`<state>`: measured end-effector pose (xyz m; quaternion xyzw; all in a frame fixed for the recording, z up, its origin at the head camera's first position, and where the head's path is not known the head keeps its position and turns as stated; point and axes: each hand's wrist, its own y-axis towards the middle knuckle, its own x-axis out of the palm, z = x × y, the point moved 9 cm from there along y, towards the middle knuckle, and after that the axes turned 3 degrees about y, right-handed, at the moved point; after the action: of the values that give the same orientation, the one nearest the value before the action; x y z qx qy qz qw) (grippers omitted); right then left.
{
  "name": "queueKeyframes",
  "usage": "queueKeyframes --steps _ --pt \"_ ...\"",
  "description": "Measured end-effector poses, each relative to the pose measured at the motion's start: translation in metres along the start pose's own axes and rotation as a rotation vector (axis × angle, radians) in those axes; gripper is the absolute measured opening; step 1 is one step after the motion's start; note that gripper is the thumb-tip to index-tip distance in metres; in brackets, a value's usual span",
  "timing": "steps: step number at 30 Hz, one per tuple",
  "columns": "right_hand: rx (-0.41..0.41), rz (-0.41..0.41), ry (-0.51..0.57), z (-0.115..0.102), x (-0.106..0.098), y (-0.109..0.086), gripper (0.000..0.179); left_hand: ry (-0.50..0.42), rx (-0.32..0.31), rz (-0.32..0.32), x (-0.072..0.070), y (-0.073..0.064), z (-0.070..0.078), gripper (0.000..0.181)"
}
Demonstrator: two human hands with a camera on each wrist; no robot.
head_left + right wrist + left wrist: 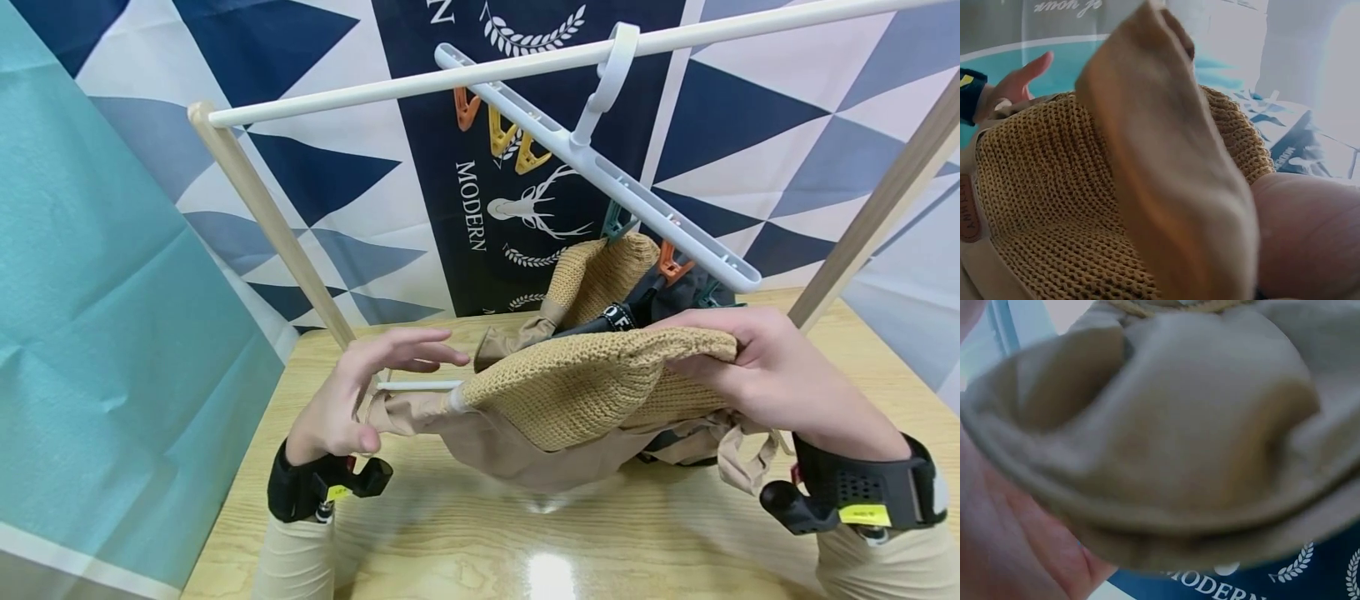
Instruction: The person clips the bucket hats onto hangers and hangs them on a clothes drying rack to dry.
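My right hand (757,375) grips the edge of a tan woven sun hat (570,379) with beige cloth trim, pinching it between thumb and fingers. In the right wrist view the hat's weave (1047,181) carries a brown label (969,209), and a blurred cloth strip (1172,162) crosses it. Beside the hat's left end is my left hand (360,383), its fingers extended and the thumb apart. Beige cloth (1185,425) fills much of the left wrist view near that palm. Behind hangs more tan weave (600,279) under a dark green clip; whether it joins the held hat is hidden.
A pale blue clip hanger (600,162) hooks over a white rod (420,82) on a wooden frame (277,225). Orange clips (671,265) and yellow clips (531,154) hang from it. Dark cloth with white letters (618,317) lies behind the hat, above the wooden tabletop (450,542).
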<state>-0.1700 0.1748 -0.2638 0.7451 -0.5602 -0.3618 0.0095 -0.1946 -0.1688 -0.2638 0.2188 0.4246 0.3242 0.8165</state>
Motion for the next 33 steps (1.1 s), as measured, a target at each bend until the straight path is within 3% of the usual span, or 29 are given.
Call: queueKeyframes --steps 2,10,16,18,23,25,28,33 --pt "0.005 0.028 0.028 0.001 -0.003 -0.001 0.049 -0.036 0.004 0.022 -0.004 -0.003 -0.004 0.111" --pt "-0.050 0.173 0.397 0.001 -0.013 -0.002 0.045 -0.239 0.016 0.026 -0.008 -0.007 -0.014 0.128" --pt "-0.020 0.299 0.492 0.005 -0.020 -0.003 0.043 -0.299 0.260 0.008 -0.008 0.003 -0.007 0.128" --pt "-0.012 0.333 0.518 0.006 -0.021 -0.003 0.043 -0.321 0.240 0.048 -0.009 0.002 -0.012 0.131" --pt "-0.036 0.389 0.591 0.006 -0.022 -0.003 0.043 -0.373 0.013 0.178 -0.009 -0.013 -0.034 0.134" --pt "-0.051 0.397 0.619 0.006 -0.021 -0.003 0.043 -0.394 -0.012 0.170 -0.005 -0.015 -0.037 0.135" --pt "-0.065 0.398 0.658 0.005 -0.021 -0.002 0.044 -0.406 0.023 0.133 0.003 -0.012 -0.038 0.135" --pt "-0.031 0.405 0.646 0.002 -0.022 0.000 0.041 -0.477 0.016 0.079 0.014 -0.018 -0.040 0.116"
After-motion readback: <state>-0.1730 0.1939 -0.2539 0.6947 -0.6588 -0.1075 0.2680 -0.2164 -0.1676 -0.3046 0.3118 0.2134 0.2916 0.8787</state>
